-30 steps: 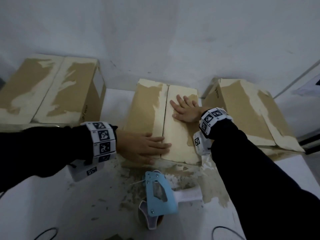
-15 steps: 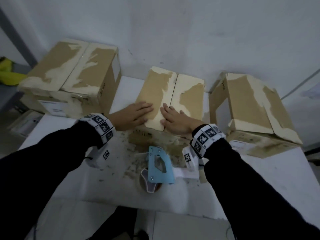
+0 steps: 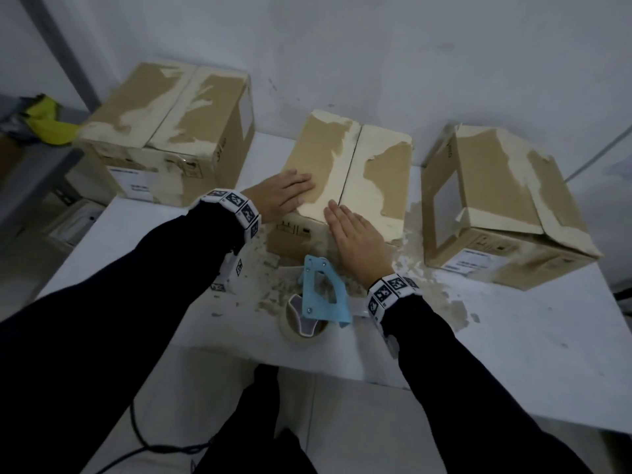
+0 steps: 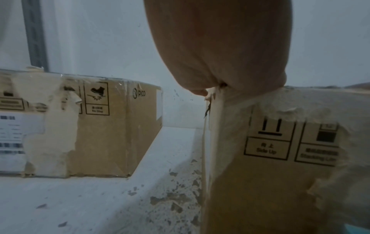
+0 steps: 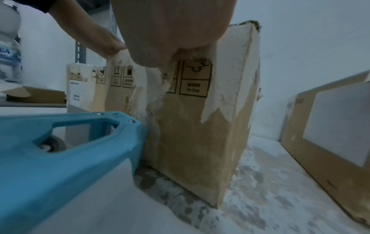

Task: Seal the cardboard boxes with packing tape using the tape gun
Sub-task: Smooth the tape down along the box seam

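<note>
Since a second ago both hands have slid back to the near edge of the middle box [image 3: 345, 172]. The left hand [image 3: 280, 195] lies flat on the left flap, the right hand [image 3: 355, 234] flat on the right flap at the centre seam; fingers straight on both, gripping nothing.

Step in hand, as I read it: pressing the flaps closed before taping. No fresh tape visible on the seam, only torn residue.

The tape gun [image 3: 319, 297] lies on the white table [image 3: 513, 354] just in front of the box, under the right wrist, untouched.

Next move likely needs the right hand to grab the gun handle while the left holds the flaps down.

Left box [image 3: 164, 131] looks closed; right box [image 3: 502, 206] has a flap ajar.
</note>
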